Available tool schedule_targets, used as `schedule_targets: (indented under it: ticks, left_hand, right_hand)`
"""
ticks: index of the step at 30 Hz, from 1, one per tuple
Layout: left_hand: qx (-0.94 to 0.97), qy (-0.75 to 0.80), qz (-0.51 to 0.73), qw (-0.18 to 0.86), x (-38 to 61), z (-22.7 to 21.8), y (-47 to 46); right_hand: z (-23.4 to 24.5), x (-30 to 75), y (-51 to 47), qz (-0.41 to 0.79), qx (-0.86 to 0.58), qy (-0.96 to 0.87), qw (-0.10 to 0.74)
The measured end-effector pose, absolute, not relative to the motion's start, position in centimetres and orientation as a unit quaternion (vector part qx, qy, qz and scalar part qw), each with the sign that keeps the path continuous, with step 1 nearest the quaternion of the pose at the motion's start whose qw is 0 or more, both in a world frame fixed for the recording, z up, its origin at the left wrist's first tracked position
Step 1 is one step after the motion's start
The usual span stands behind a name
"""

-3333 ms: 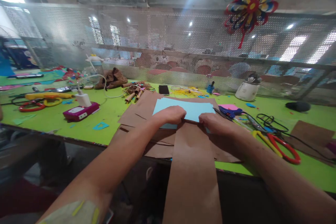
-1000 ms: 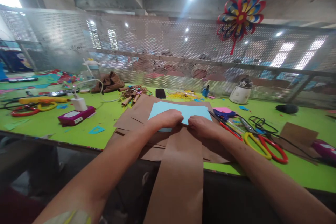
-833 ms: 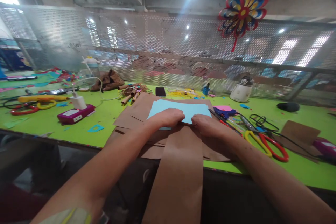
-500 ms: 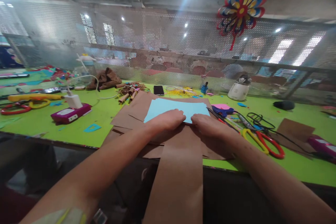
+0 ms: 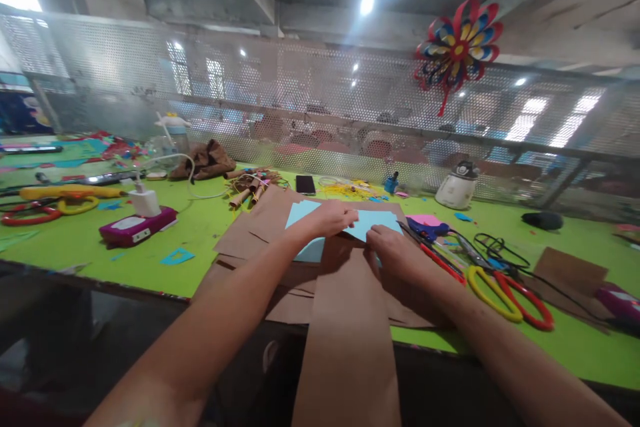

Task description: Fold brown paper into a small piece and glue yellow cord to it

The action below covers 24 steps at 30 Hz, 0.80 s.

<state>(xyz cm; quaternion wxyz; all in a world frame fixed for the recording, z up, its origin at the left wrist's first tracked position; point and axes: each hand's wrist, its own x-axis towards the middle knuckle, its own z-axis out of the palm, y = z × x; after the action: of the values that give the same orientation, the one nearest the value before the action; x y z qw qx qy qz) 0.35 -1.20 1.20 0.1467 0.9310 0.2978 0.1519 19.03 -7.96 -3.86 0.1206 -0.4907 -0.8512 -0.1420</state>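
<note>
A long brown paper strip (image 5: 345,320) runs from the table edge toward me, its far end under my hands. A light blue sheet (image 5: 373,221) lies on brown paper sheets (image 5: 255,227) behind it. My left hand (image 5: 333,217) is raised a little over the blue sheet, fingers curled and pinching paper; I cannot make out which piece. My right hand (image 5: 393,250) is closed on the top end of the brown strip, pressing it down.
Yellow and red scissors (image 5: 505,283) lie right of my right hand, with a dark cable (image 5: 500,243). A magenta box with a white charger (image 5: 135,223) sits left. A black phone (image 5: 305,184), paper rolls (image 5: 247,188) and a white appliance (image 5: 456,188) stand further back on the green table (image 5: 200,227).
My left hand has lifted and moved further onto the blue sheet. My right hand has drawn slightly nearer along the strip's end. The camera has tilted a little.
</note>
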Motion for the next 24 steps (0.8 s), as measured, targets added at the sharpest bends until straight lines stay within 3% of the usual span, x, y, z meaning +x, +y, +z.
schedule_targets:
  ticks: [6,14,20,24]
  left_hand:
    - [0.948,0.273,0.023,0.161,-0.4,0.8,-0.3]
    - [0.934,0.258,0.03,0.244,-1.0,0.3,0.0]
    - [0.927,0.275,0.029,0.254,-0.8,-0.1,-0.1]
    - [0.926,0.27,0.037,0.261,-0.7,0.0,-0.1]
  right_hand:
    - [-3.8,17.3,-8.5,-0.174,-0.468,-0.848,0.176]
    - [-3.0,17.2,-8.9,-0.168,-0.47,-0.838,0.22]
    - [-3.1,18.9,-7.3,0.084,-0.466,-0.812,0.342]
    - [-3.4,19.8,-6.4,0.277,-0.493,-0.741,0.361]
